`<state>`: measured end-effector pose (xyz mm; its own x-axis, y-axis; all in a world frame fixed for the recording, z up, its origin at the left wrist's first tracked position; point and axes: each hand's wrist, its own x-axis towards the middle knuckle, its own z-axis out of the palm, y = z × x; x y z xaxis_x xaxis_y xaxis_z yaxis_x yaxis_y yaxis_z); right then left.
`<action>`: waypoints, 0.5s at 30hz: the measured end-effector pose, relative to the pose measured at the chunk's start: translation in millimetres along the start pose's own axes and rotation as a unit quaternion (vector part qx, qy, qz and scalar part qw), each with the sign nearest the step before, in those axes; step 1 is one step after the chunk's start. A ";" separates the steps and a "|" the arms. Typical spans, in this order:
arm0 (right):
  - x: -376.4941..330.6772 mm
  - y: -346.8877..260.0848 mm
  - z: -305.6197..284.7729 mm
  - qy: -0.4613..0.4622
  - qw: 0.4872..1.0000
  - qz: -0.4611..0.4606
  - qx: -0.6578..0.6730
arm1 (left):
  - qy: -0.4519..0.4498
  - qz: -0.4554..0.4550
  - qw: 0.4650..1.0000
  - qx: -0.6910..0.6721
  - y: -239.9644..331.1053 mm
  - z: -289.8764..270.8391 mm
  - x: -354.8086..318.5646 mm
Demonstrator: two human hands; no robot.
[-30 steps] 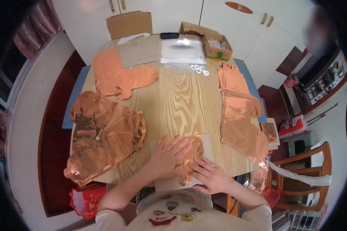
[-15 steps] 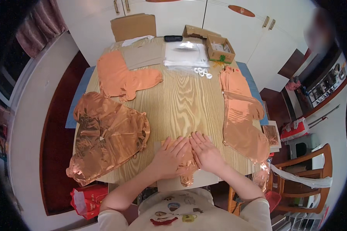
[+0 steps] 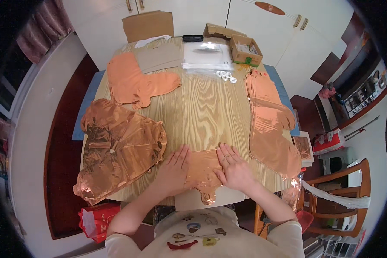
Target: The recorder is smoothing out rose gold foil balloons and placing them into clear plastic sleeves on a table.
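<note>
While you press that copper foil balloon (image 3: 203,170) flat at the near edge of the wooden table (image 3: 206,107), mind its tail: it hangs past the edge toward your lap, and a hard sweep of your palms could, I judge, drag the slick sheet off or crease its seams. Your left hand (image 3: 173,168) lies spread, fingers together and flat, on the balloon's left side; it grips nothing. Your right hand (image 3: 234,167) lies the same way on the right side, fingers fanned a little, palm down, holding nothing. The crumpled foil pile (image 3: 116,150) sits just beside your left hand, so a wide stroke could snag it. The long foil pieces (image 3: 268,124) lie near your right.
</note>
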<state>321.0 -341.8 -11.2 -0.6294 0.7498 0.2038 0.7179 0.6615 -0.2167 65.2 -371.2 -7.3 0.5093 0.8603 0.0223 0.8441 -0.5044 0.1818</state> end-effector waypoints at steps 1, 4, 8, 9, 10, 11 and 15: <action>-0.2 -0.2 -0.3 -0.002 1.000 0.002 0.000 | -0.005 -0.009 1.000 0.001 -0.2 -1.4 -0.6; 0.0 -0.6 -0.1 -0.008 1.000 0.006 -0.002 | -0.015 -0.039 0.999 0.014 3.2 -9.9 9.5; 0.9 -1.2 0.6 -0.014 1.000 0.002 -0.023 | 0.050 0.082 0.995 0.011 -1.7 -1.0 36.6; 0.7 -1.3 0.0 -0.012 1.000 0.002 -0.022 | 0.045 0.109 0.993 -0.008 -3.1 1.8 42.5; 0.7 -1.7 -0.5 -0.010 1.000 0.002 -0.022 | 0.041 0.135 0.990 -0.028 -4.1 3.6 45.5; 0.9 -2.0 -1.2 -0.008 1.000 0.002 -0.022 | 0.042 0.137 0.989 -0.025 -5.3 4.3 45.1; -2.6 -2.7 -5.0 -0.007 0.999 -0.035 -0.028 | 0.051 0.149 0.987 -0.022 -6.0 5.0 43.6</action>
<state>322.2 -345.6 -6.4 -0.6825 0.7022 0.2027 0.6875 0.7110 -0.1479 83.2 -331.0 -12.4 0.7124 0.6784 0.1798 0.6503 -0.7344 0.1945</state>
